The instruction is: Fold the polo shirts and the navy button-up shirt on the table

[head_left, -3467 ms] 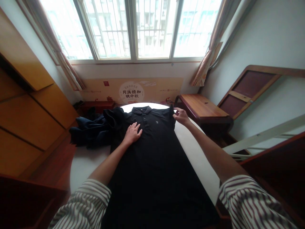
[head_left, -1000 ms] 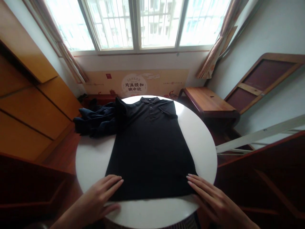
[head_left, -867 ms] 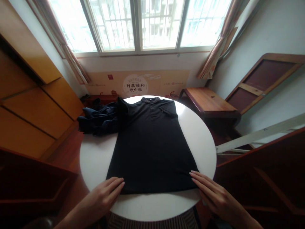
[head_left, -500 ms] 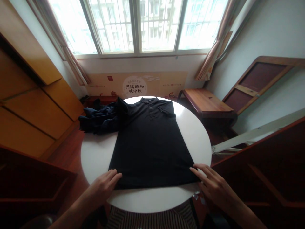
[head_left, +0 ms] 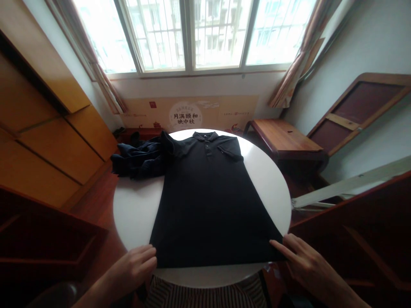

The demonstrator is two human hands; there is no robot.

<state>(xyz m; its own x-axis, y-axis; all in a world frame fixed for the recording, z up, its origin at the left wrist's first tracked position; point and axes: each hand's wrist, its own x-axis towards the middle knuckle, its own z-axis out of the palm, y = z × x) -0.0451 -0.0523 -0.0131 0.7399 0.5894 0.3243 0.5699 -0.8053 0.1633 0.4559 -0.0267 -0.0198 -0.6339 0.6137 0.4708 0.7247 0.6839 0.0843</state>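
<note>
A black short-sleeved polo shirt [head_left: 208, 205] lies spread front-up on the round white table [head_left: 128, 214], its collar toward the window and its hem toward me. My left hand [head_left: 138, 263] pinches the hem's left corner. At the opposite corner my right hand [head_left: 303, 256] grips the hem, thumb below and index finger stretched along the top of the cloth. Between the two hands the hem is drawn out almost straight. The sleeve on the right is partly folded inward. Beside the left sleeve sits a crumpled pile of dark navy clothing [head_left: 138, 158].
A low wooden stool-like table [head_left: 285, 134] stands beyond the table on the right, near a framed wooden panel [head_left: 356, 111]. Yellow-brown cabinets [head_left: 48, 158] line the left side. Dark red wooden furniture flanks me, and a printed cardboard panel [head_left: 138, 109] is below the window.
Both hands have pulled the hem toward me and farther apart, so the shirt is tauter and smoother. The hem has moved nearer the table's front edge. The view has shifted slightly.
</note>
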